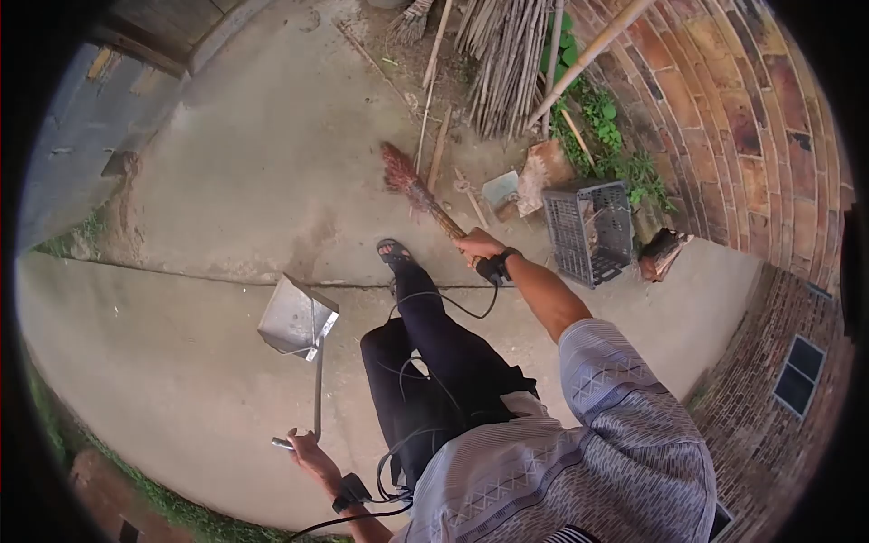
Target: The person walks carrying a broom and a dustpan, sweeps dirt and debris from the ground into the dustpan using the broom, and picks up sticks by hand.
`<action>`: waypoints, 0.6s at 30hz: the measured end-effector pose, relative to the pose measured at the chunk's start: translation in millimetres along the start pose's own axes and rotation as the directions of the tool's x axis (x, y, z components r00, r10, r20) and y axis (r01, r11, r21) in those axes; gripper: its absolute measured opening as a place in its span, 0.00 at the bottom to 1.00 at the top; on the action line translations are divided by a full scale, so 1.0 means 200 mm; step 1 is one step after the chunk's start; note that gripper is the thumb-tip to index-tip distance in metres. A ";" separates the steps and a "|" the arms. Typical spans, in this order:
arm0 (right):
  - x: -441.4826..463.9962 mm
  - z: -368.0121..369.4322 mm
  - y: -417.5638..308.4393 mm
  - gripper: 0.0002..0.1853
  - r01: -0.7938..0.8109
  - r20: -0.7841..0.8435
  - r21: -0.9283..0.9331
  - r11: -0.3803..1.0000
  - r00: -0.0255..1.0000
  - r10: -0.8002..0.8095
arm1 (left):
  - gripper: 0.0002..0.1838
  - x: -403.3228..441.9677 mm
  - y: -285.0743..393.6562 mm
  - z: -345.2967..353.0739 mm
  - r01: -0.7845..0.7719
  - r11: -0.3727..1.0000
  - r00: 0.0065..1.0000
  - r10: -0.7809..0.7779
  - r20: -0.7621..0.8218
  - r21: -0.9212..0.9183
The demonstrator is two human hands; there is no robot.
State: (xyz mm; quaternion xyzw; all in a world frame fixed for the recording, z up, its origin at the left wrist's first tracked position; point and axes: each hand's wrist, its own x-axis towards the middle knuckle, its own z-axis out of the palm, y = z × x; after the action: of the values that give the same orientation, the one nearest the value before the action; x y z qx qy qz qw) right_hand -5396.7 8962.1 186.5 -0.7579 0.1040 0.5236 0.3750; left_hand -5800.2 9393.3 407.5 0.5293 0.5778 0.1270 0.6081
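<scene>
My right hand (479, 245) is wrapped round the handle of a short reddish-brown broom (409, 179), held out in front of me. Its bristles point away, over the concrete floor, and look slightly blurred; I cannot tell whether they touch it. At the left, my left hand (312, 457) has its fingers closed on the grip of a long-handled metal dustpan (295, 319). The pan hangs or rests to the left of my legs, with no rubbish visible in it. Dark straps with cables are round both wrists.
A black plastic crate (588, 231) stands to the right by the brick wall (724, 100). Bundled sticks (507, 63) and a bamboo pole (593, 59) lean beyond it. My sandalled foot (393, 253) is on the concrete (244, 181). Loose cables hang around my legs.
</scene>
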 end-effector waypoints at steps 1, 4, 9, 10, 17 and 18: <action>-0.12 -0.03 0.07 0.25 -0.219 -0.047 0.279 0.935 0.969 0.241 | 0.19 0.06 0.03 0.07 0.003 1.000 1.000 -0.003 0.010 -0.011; -0.39 -0.12 0.36 0.21 -0.255 -0.224 0.388 0.886 0.906 0.359 | 0.20 0.21 0.14 0.15 0.014 1.000 0.999 -0.014 0.031 0.020; -0.71 -0.08 0.57 0.19 -0.218 -0.329 0.620 0.753 0.800 0.502 | 0.19 0.54 0.34 0.27 0.058 0.997 0.997 -0.055 0.055 -0.048; -0.78 -0.06 0.54 0.18 -0.247 -0.323 0.636 0.731 0.776 0.542 | 0.20 0.59 0.36 0.30 0.061 0.998 0.996 -0.061 0.072 -0.004; -0.97 0.19 0.10 0.18 -0.282 -0.303 0.475 0.834 0.837 0.456 | 0.22 0.81 0.46 0.39 -0.018 0.997 0.983 0.005 0.183 0.070; -0.94 0.21 -0.01 0.17 -0.252 -0.294 0.480 0.841 0.857 0.424 | 0.23 0.83 0.48 0.40 -0.019 1.000 0.983 0.016 0.185 0.011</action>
State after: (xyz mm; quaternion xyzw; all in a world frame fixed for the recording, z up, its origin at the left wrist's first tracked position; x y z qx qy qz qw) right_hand -5506.3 8946.5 343.9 -0.7148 0.4223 0.3862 0.4020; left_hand -5638.9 9520.1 370.1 0.5476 0.5151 0.0793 0.6546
